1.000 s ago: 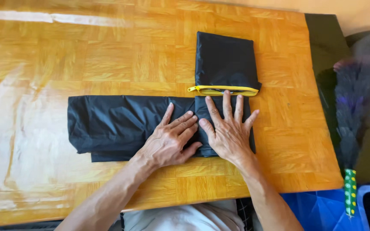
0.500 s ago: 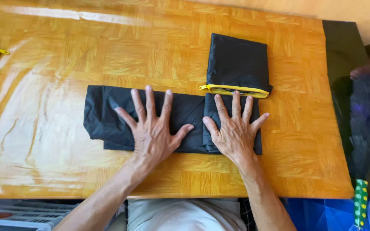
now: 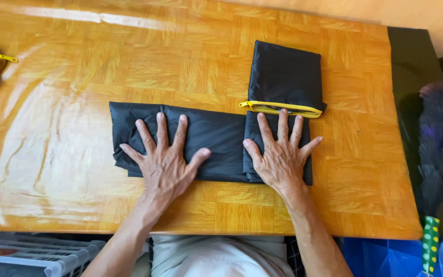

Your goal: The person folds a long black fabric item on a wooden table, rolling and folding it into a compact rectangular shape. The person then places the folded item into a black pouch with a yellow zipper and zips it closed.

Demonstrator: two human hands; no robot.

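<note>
Both palms lie flat, fingers spread: our left hand point(image 3: 165, 164) and right hand point(image 3: 282, 156) press the folded black garment point(image 3: 216, 133) mid-table; smoothing step, next folding toward three o'clock needs grip.

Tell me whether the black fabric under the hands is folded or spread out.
Folded. The black fabric lies as a narrow strip with layered edges, pressed flat by the left hand and right hand.

Black folded garment point(image 3: 216, 136) with yellow zipper point(image 3: 278, 107) lying flat on bench, forming L-shape, long strip extending left, upper flap pointing away.
</note>
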